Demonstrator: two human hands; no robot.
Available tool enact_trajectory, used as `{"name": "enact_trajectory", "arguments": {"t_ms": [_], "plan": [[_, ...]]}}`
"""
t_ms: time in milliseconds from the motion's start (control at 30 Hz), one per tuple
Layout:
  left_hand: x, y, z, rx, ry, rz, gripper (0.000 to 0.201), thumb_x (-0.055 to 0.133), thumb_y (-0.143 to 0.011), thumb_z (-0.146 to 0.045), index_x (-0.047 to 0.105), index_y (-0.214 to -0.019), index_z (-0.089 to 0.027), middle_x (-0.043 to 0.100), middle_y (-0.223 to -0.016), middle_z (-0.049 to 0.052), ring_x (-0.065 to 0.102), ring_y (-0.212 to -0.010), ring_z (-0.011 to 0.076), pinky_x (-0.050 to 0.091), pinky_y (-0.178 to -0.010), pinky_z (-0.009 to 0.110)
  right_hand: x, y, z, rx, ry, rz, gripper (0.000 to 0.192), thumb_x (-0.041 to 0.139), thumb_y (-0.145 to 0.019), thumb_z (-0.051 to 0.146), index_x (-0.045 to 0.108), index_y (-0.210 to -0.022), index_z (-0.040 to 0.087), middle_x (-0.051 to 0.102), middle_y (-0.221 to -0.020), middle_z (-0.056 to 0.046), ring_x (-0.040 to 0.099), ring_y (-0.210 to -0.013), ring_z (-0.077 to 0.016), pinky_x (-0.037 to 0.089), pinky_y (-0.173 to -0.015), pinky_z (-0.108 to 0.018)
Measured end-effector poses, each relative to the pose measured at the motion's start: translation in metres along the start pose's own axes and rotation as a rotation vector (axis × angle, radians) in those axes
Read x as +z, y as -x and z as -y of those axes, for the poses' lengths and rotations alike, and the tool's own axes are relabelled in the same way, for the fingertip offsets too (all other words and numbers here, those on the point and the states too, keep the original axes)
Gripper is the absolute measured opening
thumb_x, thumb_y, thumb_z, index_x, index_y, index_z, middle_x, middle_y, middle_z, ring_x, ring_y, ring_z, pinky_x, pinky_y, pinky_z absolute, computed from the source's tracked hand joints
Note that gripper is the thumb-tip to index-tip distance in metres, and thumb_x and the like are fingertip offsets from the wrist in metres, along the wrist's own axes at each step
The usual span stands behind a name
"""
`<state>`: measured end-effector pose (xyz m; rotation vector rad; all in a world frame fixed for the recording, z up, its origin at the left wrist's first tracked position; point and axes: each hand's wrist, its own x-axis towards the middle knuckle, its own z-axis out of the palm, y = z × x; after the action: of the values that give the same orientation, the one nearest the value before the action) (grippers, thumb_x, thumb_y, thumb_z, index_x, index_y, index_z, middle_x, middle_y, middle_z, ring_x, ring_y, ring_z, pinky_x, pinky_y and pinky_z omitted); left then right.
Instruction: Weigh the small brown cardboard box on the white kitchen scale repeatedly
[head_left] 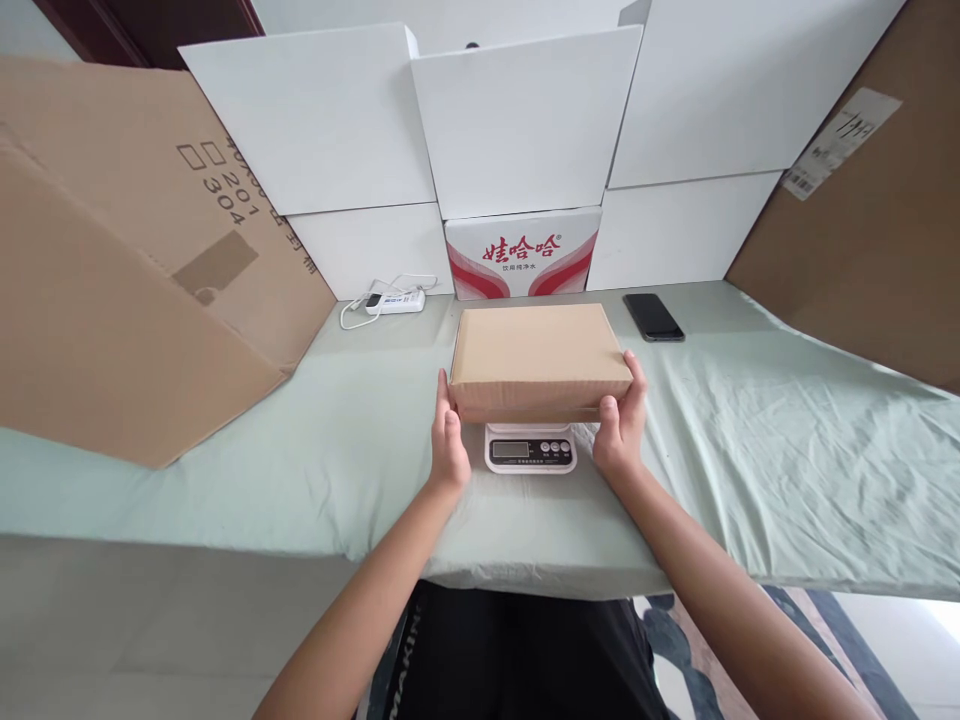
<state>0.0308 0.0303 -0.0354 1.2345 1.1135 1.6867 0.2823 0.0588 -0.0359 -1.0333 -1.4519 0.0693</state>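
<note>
You hold the flat brown cardboard box point(541, 360) by its two short ends: your left hand point(450, 440) is pressed flat to its near-left corner, your right hand point(621, 425) wraps the near-right one. The box sits on the small white digital kitchen scale point(530, 449) on the pale green cloth-covered table point(750, 470); whether its full weight rests there is hard to tell. This looks like the weighing step; next you would need to let go cleanly and keep the display readable. The box is closed, so its contents stay hidden. A black phone point(653, 317) lies beyond.
</note>
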Motion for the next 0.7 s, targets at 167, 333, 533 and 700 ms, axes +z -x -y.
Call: {"name": "enact_trajectory", "arguments": {"t_ms": [167,333,533,700], "plan": [[-0.0020,-0.0050,0.0003,0.038,0.053,-0.042,0.099,0.045,-0.100,-0.088,0.026,-0.180,-0.033,0.036,-0.187,0.008,0.030,-0.176,0.0309,0.030,-0.143,0.048,-0.0012,-0.0015,-0.0027,0.027,-0.003,-0.036,0.071,0.043,-0.109,0.065,0.041,-0.170,0.029,0.060,-0.160,-0.017,0.062,-0.144,-0.0380,0.051,-0.118,-0.064],[-0.0018,-0.0061,-0.0001,-0.004,0.048,-0.032,0.103,0.045,-0.097,-0.091,0.027,-0.180,-0.033,0.037,-0.187,0.009,0.033,-0.175,0.0323,0.031,-0.143,0.048,-0.0023,-0.0033,-0.0026,0.047,-0.011,-0.017,0.073,0.043,-0.108,0.067,0.044,-0.169,0.026,0.061,-0.161,-0.019,0.062,-0.144,-0.0374,0.053,-0.117,-0.061],[-0.0003,-0.0047,-0.0020,-0.022,0.028,-0.014,0.101,0.042,-0.098,-0.092,0.033,-0.178,-0.031,0.034,-0.188,0.009,0.029,-0.176,0.0332,0.029,-0.144,0.049,-0.0036,-0.0039,-0.0018,0.051,-0.028,-0.018,0.071,0.043,-0.109,0.065,0.044,-0.169,0.028,0.064,-0.158,-0.018,0.065,-0.140,-0.0374,0.053,-0.117,-0.062],[0.0004,-0.0047,-0.0043,0.032,-0.009,-0.016,0.092,0.043,-0.100,-0.088,0.045,-0.173,-0.032,0.036,-0.187,0.007,0.028,-0.177,0.0322,0.028,-0.144,0.047,-0.0046,-0.0050,0.0013,0.048,-0.023,-0.007,0.071,0.042,-0.109,0.064,0.046,-0.169,0.027,0.064,-0.159,-0.019,0.065,-0.141,-0.0377,0.053,-0.117,-0.063]]}}
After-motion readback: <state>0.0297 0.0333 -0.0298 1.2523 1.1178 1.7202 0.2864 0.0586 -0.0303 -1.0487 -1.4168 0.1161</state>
